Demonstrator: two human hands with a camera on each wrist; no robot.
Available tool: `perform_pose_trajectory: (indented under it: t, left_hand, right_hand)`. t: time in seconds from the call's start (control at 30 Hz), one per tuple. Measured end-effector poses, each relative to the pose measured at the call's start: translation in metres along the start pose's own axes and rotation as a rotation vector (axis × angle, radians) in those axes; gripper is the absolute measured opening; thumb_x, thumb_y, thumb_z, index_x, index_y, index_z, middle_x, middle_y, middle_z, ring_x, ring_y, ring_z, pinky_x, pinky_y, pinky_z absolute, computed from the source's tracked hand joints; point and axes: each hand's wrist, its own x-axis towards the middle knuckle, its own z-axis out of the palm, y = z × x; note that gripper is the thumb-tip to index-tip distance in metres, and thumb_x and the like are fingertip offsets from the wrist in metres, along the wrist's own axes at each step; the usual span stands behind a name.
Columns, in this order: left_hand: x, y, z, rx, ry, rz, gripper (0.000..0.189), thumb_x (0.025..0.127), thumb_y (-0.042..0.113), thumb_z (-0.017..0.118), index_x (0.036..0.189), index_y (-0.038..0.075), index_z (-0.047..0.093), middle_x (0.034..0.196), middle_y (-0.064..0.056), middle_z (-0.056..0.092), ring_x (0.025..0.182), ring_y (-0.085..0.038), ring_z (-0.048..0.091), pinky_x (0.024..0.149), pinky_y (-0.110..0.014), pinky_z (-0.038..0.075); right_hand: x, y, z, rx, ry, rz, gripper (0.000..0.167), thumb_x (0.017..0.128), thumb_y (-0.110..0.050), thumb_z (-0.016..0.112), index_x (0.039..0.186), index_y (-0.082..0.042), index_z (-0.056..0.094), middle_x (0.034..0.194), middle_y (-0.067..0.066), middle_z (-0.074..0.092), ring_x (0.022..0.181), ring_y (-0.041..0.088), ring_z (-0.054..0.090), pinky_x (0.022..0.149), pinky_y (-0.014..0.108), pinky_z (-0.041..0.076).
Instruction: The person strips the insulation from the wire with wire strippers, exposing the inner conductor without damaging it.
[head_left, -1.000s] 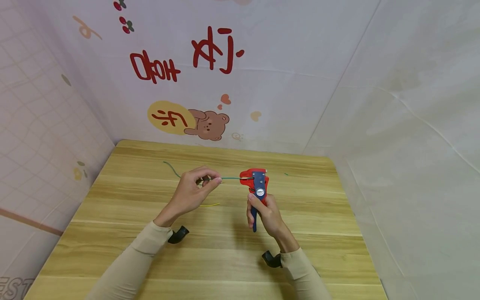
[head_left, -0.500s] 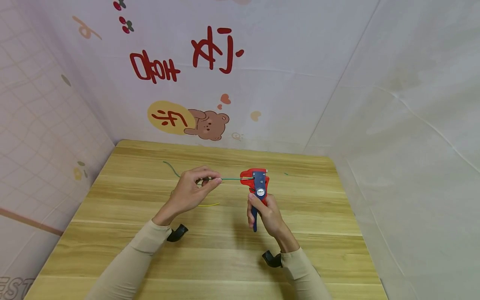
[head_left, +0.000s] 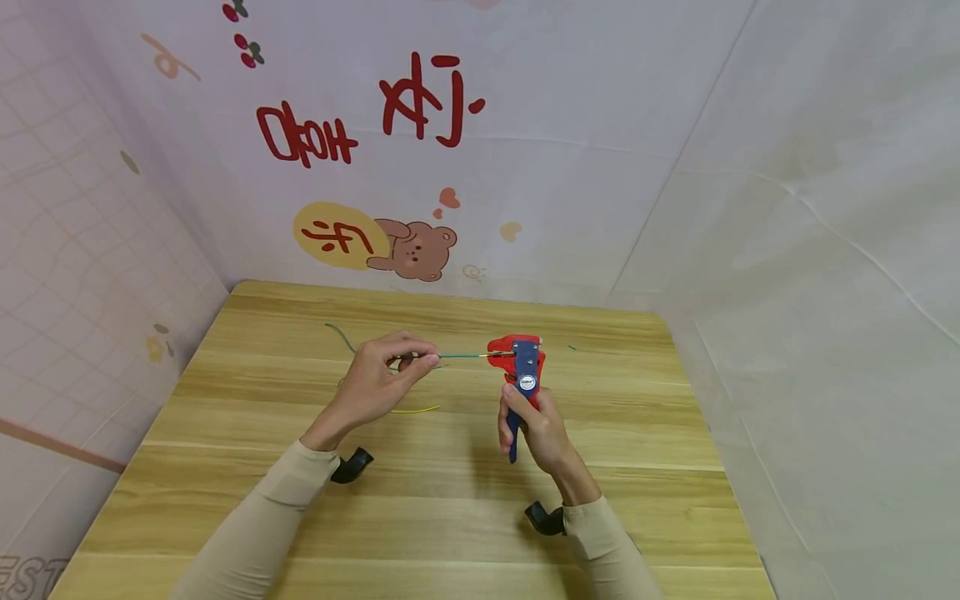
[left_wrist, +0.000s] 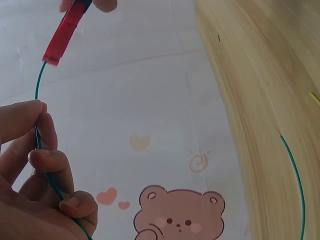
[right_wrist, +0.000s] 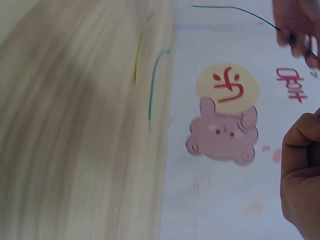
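Observation:
Between thumb and forefinger, my left hand [head_left: 378, 379] pinches a green wire [head_left: 457, 356]. Its tail trails back through the curled fingers in the left wrist view, where the wire [left_wrist: 38, 85] bends up into the red jaws. My right hand [head_left: 542, 429] grips a red and blue wire stripper [head_left: 527, 362] by its handles, upright, jaws facing left. A short copper-coloured stretch shows where the wire meets the jaws; the very tip is hidden inside. The right wrist view shows part of the right hand [right_wrist: 302, 175], but not the tool.
A yellow wire [head_left: 416, 410] and another green wire [right_wrist: 152, 92] with a bare end lie on the wooden table [head_left: 420, 517]. A small green scrap [head_left: 572, 347] lies right of the tool. Patterned walls stand behind and beside the table.
My right hand and the wire stripper have shifted slightly right, while the left hand has edged slightly left. More copper colour shows at the jaws.

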Motion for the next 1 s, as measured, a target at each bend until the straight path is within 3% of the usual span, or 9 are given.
perform_pose_trajectory:
  t: [0.47,1.0]
  left_hand:
    - [-0.001,-0.005,-0.007,-0.002,0.039,0.008,0.011,0.109,0.015,0.077,0.112,0.016,0.088,0.095,-0.001,0.072,0.079,-0.015,0.053,0.070,-0.029,0.042]
    - [0.002,-0.002,0.007,-0.022,0.009,0.010,0.007,0.108,0.019,0.079,0.110,0.019,0.087,0.094,0.003,0.071,0.080,-0.014,0.054,0.070,-0.024,0.041]
  right_hand:
    - [-0.003,0.001,-0.008,0.014,0.030,0.001,0.049,0.123,-0.019,0.044,0.088,0.014,0.051,0.060,0.021,0.050,0.047,0.021,0.062,0.048,0.039,0.058]
    - [0.001,0.002,0.005,-0.014,-0.015,0.041,0.051,0.122,-0.024,0.046,0.088,0.013,0.054,0.063,0.027,0.050,0.049,0.022,0.061,0.050,0.039,0.059]
